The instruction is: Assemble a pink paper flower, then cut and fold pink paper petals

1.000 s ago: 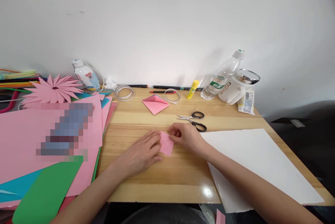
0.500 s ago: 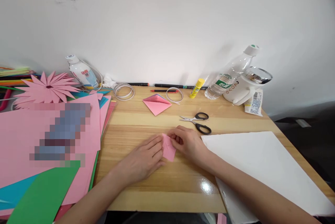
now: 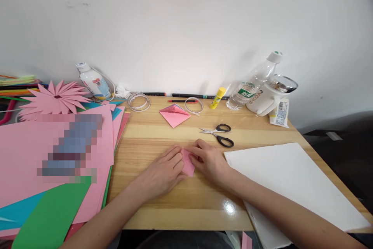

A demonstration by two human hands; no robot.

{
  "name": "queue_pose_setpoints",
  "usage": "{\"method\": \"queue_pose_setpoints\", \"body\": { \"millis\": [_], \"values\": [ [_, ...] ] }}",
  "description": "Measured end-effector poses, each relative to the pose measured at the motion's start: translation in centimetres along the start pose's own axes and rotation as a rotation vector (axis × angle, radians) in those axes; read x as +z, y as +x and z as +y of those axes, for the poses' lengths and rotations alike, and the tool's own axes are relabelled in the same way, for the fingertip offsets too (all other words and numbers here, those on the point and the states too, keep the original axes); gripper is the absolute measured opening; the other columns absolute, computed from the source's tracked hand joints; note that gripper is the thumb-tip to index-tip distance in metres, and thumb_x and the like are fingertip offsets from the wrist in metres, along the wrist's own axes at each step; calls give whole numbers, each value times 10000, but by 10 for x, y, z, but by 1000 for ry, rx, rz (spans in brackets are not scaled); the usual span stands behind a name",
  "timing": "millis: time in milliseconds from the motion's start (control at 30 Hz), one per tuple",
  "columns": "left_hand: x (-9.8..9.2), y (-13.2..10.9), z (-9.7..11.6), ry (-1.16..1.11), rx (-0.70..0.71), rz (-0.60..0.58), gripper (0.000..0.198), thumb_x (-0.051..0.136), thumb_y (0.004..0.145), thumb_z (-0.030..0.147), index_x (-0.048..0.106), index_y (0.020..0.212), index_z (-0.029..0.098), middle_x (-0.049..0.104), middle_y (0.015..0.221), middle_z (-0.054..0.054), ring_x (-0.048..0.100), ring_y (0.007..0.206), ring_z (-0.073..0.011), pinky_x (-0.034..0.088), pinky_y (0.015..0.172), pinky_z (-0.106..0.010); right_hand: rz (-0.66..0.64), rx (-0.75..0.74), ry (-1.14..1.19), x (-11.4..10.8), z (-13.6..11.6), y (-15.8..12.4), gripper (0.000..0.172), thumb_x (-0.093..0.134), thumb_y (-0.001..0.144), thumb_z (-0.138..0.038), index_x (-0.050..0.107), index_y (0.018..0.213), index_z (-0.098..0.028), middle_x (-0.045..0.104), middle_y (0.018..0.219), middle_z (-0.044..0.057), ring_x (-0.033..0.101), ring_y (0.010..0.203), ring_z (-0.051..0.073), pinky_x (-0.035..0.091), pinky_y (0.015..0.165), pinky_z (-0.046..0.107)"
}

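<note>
A small piece of pink paper (image 3: 189, 167) with creases across it lies on the wooden table, between my two hands. My left hand (image 3: 167, 167) rests on its left edge, fingers close together and pressing it down. From the right, my right hand (image 3: 208, 159) has its thumb and bent fingers closed on the paper's upper right part. The fingertips cover some of the sheet's edges. Just beyond the right hand lie black-handled scissors (image 3: 218, 134), blades apart. Farther back is a folded pink paper piece (image 3: 175, 115) with several layers.
Stacked coloured paper (image 3: 99, 144) and a pink paper star (image 3: 55, 99) fill the left side. A white board (image 3: 291, 179) lies under my right forearm. Along the wall stand a glue stick (image 3: 218, 98), a water bottle (image 3: 247, 86) and a white mug (image 3: 265, 99); tape rolls (image 3: 138, 102) lie there too.
The fingers of my right hand have shifted slightly left over the pink paper, covering more of its top. My left fingers also reach a little farther over it. The view has shifted slightly.
</note>
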State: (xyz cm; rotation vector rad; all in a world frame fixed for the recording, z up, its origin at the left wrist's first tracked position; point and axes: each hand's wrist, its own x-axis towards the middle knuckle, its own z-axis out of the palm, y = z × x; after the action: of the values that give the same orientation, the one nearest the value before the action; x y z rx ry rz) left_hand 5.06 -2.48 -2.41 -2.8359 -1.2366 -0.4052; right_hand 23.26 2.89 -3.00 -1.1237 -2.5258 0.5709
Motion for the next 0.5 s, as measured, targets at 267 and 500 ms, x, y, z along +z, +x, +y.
{"method": "queue_pose_setpoints", "body": {
  "millis": [267,500],
  "values": [
    [8,-1,1,29,-23,31,261,490,837,337,566,931,107,606,972,-110,544,1035,-253,402,967,-411,-20,-15,21,-2,-5,-3,243,491,796,-116,649,966,-187,545,839,58,539,675,135,441,619,250],
    [9,-4,3,37,-22,24,243,476,845,334,568,892,114,609,957,-112,539,1053,-264,394,977,-423,114,95,249,-1,-6,-14,267,530,784,-125,649,1004,-222,554,709,11,527,574,103,447,543,213]
  ]
}}
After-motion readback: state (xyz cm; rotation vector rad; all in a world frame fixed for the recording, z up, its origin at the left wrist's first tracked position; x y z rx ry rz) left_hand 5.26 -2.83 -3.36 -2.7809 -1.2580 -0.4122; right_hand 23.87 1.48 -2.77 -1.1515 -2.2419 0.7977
